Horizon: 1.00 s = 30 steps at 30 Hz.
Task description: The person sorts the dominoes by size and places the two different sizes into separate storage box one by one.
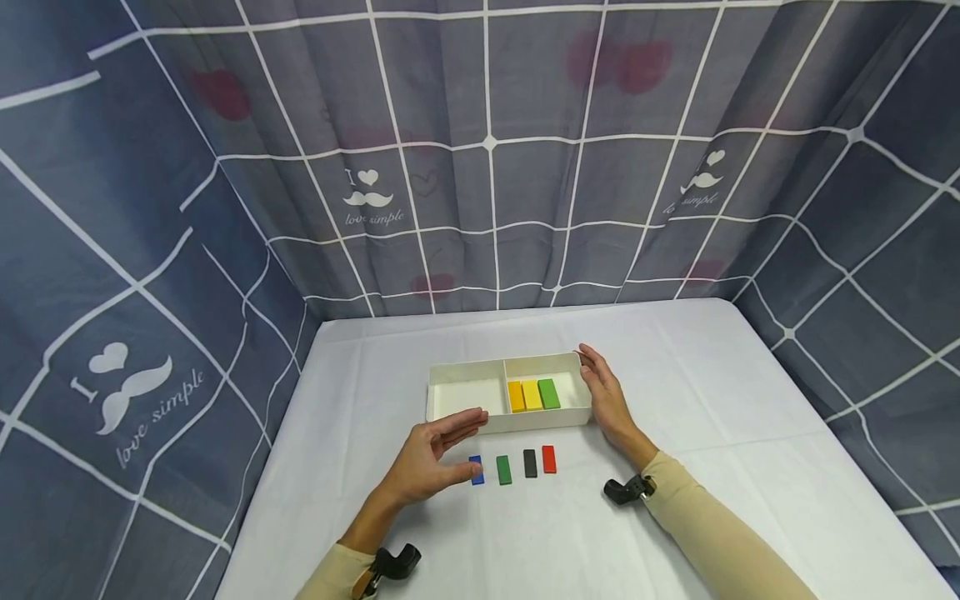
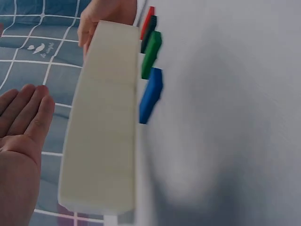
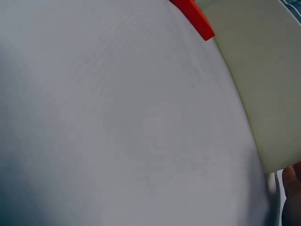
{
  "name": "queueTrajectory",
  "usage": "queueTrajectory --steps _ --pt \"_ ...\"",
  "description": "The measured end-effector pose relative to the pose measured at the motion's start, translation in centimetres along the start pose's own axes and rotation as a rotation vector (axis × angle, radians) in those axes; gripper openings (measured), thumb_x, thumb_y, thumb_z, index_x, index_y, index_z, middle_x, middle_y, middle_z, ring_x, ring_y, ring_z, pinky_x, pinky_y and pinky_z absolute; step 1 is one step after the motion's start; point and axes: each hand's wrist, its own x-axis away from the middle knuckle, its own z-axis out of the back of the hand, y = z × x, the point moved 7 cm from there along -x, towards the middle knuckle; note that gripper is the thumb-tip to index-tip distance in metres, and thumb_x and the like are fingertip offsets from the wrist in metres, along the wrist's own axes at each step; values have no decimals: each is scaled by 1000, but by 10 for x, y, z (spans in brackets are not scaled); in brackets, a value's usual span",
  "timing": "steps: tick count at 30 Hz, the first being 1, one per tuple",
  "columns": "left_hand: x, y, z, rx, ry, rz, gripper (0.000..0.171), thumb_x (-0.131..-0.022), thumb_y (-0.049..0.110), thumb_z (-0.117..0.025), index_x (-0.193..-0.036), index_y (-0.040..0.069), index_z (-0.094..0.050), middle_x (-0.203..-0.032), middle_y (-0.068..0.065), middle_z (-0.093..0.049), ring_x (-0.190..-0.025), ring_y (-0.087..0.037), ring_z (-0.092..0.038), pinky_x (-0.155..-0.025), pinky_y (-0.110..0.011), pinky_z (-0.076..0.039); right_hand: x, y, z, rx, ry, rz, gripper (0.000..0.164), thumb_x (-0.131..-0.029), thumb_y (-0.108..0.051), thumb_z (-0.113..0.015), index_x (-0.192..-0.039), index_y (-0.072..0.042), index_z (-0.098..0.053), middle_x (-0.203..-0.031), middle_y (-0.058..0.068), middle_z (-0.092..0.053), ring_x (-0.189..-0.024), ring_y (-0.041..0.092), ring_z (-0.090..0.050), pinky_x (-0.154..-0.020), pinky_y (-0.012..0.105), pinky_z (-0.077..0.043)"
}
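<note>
A white two-compartment box [image 1: 536,419] stands on the table. Its right compartment holds two yellow blocks [image 1: 532,395] and a light green block [image 1: 549,393]; no block shows in the left one. In front lie a blue block [image 1: 477,480], a dark green block [image 1: 503,470], a black block [image 1: 530,463] and a red block [image 1: 549,459] in a row. My left hand [image 1: 433,463], fingers straight, is at the box's front left corner, its thumb overlapping the blue block in the head view. The right hand [image 1: 609,406] rests its extended fingers along the box's right end.
A white cloth [image 1: 675,358] covers the table. Grey-blue curtains [image 1: 450,100] with white grid lines hang behind it and on both sides. A black camera mount [image 1: 396,562] sits on the left wrist, another [image 1: 628,490] on the right.
</note>
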Motion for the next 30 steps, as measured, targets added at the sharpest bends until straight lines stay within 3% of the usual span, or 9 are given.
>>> queueTrajectory --steps 7,12,16,24,30 --pt "6 -11 -3 -25 -32 54 73 -91 9 -90 -156 1 -58 -157 -24 -61 -144 -53 -57 -119 -22 -48 5 7 -1 12 -37 -17 55 -120 -20 -40 -172 -5 -32 -177 23 -33 -167 40 -27 -125 17 -26" --pt "10 -22 -4 -23 -38 90 73 -90 9 -91 -155 0 -58 -156 -26 -61 -145 -51 -57 -119 -20 -47 6 7 -2 11 -53 -14 54 -120 -18 -37 -173 -6 -31 -178 22 -30 -168 39 -24 -137 40 -20" --pt "13 -33 -4 -33 -35 112 74 -89 8 -91 -155 -1 -58 -155 -27 -61 -145 -47 -59 -118 -20 -48 6 7 -2 24 -56 -18 54 -120 -18 -37 -173 -7 -30 -179 22 -29 -169 39 -22 -138 56 -13" --pt "17 -47 1 -84 9 153 70 -90 10 -91 -152 -3 -61 -152 -26 -65 -143 -42 -62 -121 -32 -49 6 7 -2 33 -54 -30 55 -120 -19 -37 -173 -10 -30 -178 23 -29 -168 40 -22 -138 59 -13" --pt "18 -53 5 -110 34 173 67 -90 9 -91 -150 -2 -63 -149 -22 -68 -140 -41 -65 -118 -35 -52 6 9 -2 39 -50 -39 54 -120 -19 -38 -173 -11 -32 -178 23 -29 -168 40 -22 -138 59 -12"
